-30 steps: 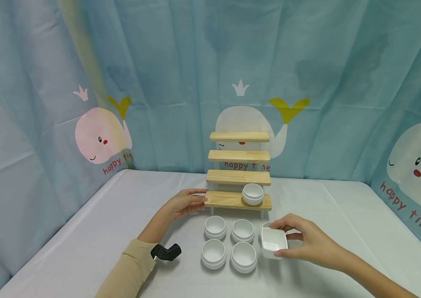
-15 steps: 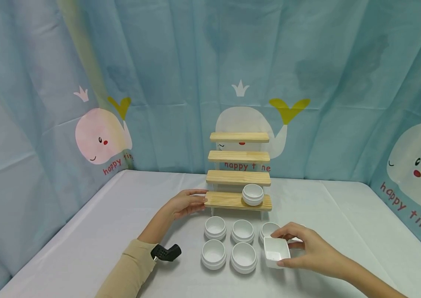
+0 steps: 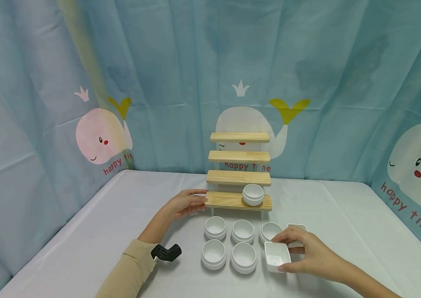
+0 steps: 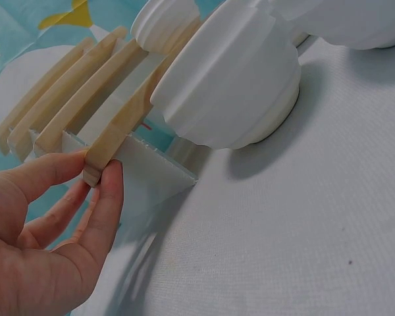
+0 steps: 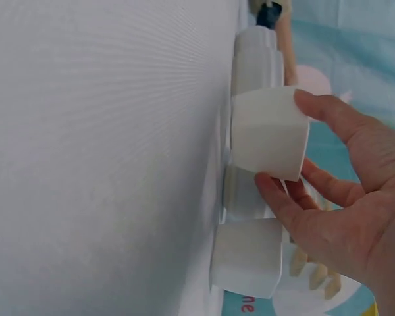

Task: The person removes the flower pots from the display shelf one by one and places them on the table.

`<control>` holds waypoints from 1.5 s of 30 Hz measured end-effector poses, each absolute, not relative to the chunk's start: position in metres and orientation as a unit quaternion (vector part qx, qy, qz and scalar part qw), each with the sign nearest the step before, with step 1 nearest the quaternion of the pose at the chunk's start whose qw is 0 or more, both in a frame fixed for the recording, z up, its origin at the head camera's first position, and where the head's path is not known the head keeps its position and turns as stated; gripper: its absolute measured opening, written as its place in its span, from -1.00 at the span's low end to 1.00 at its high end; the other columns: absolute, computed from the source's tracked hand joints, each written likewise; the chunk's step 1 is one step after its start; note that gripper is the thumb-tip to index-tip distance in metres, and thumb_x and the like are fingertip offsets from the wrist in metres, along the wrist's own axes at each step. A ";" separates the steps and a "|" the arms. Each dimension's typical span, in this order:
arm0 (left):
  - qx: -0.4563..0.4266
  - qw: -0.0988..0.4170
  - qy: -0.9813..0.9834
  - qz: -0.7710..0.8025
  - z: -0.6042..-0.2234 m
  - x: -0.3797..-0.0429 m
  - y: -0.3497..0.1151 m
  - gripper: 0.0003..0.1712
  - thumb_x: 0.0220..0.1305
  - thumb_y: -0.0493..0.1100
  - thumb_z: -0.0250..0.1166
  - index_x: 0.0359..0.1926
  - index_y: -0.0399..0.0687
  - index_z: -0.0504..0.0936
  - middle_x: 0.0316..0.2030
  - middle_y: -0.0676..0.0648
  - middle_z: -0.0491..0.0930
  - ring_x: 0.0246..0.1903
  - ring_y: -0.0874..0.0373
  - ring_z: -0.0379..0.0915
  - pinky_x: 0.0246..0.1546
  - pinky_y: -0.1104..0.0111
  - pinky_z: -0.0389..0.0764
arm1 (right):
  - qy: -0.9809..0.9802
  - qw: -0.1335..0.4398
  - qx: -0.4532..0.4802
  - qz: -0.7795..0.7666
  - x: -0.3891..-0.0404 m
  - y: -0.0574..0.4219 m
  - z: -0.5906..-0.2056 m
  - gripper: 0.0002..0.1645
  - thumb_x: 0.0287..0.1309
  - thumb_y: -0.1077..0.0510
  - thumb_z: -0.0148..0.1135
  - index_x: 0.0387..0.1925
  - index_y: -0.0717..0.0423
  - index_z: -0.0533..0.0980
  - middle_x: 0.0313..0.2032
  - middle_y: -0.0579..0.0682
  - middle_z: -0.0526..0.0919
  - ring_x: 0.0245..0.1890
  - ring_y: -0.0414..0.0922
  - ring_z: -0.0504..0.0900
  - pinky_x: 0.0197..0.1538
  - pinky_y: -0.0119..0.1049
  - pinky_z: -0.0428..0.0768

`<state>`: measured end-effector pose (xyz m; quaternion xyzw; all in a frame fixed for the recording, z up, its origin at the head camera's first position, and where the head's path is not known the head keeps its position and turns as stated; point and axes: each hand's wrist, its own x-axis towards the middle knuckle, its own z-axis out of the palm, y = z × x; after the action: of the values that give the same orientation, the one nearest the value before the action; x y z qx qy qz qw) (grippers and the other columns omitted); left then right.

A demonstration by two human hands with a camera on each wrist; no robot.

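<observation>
My left hand [image 3: 188, 203] pinches the left end of the lowest wooden shelf [image 4: 118, 125] of a four-step stand, thumb on top and fingers beneath. My right hand [image 3: 305, 252] grips a white square bowl [image 3: 277, 255] between thumb and fingers, low over the table at the right of the round bowls. In the right wrist view that square bowl [image 5: 270, 131] shows its side, with the thumb at one edge and a fingertip at the opposite one. A second square bowl [image 5: 247, 257] stands behind it, mostly hidden by my right hand in the head view.
One round white bowl [image 3: 253, 194] sits on the lowest shelf's right end. Several round bowls [image 3: 243, 257] stand in two rows before the stand. A white cloth covers the table [image 3: 180, 281]; a blue curtain [image 3: 173, 82] hangs behind.
My right hand has moved the square bowl slightly right and toward me, beside the front row. More of the round bowl and the second square bowl behind shows. The left hand stays put.
</observation>
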<state>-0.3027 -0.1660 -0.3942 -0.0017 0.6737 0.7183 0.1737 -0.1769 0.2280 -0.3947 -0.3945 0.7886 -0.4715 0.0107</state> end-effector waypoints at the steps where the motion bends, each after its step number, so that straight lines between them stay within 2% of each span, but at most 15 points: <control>1: -0.002 0.174 0.673 0.719 -0.394 -0.303 -0.166 -0.37 0.50 -0.39 0.25 0.50 -0.41 0.34 -0.14 -0.12 0.67 -0.28 0.23 0.68 -0.18 0.46 0.76 | 0.789 0.011 -0.394 -0.471 -0.177 0.228 -0.395 -0.43 0.02 0.27 0.66 0.08 0.24 0.61 -0.03 0.06 0.58 -0.03 -0.33 0.60 -0.03 -0.35 0.78; 17: -0.006 0.173 0.669 0.723 -0.394 -0.303 -0.166 -0.38 0.49 -0.40 0.25 0.50 -0.41 0.34 -0.16 -0.11 0.67 -0.28 0.22 0.68 -0.19 0.46 0.76 | 0.802 -0.002 -0.407 -0.438 -0.177 0.227 -0.397 -0.39 0.02 0.20 0.69 0.09 0.27 0.61 -0.04 0.05 0.59 -0.03 -0.30 0.62 -0.07 -0.28 0.80; 24: -0.005 0.172 0.671 0.721 -0.394 -0.302 -0.166 -0.38 0.49 -0.40 0.25 0.50 -0.42 0.34 -0.15 -0.12 0.67 -0.28 0.22 0.68 -0.19 0.46 0.76 | 0.806 -0.021 -0.417 -0.420 -0.179 0.228 -0.388 -0.38 0.00 0.20 0.70 0.08 0.25 0.61 -0.03 0.08 0.63 -0.12 -0.24 0.61 -0.11 -0.31 0.79; 30: -0.004 0.172 0.673 0.719 -0.394 -0.302 -0.166 -0.38 0.49 -0.39 0.26 0.49 -0.41 0.34 -0.14 -0.12 0.67 -0.27 0.22 0.68 -0.18 0.45 0.77 | 0.809 -0.036 -0.409 -0.422 -0.184 0.229 -0.375 -0.43 0.05 0.22 0.66 0.10 0.23 0.61 -0.02 0.09 0.63 -0.11 -0.22 0.64 -0.08 -0.33 0.79; 45: 0.000 0.172 0.670 0.722 -0.394 -0.303 -0.165 -0.38 0.50 -0.40 0.23 0.50 -0.43 0.33 -0.17 -0.11 0.67 -0.29 0.23 0.68 -0.20 0.46 0.76 | 0.828 0.005 -0.339 -0.447 -0.204 0.221 -0.352 -0.45 0.17 0.20 0.58 0.15 0.30 0.59 0.09 0.24 0.63 -0.04 -0.25 0.67 0.02 -0.34 0.76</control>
<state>-0.3026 -0.1654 -0.3942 -0.0004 0.6698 0.7223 0.1722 -0.2042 0.2210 -0.3523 -0.3395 0.8276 -0.4470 0.0053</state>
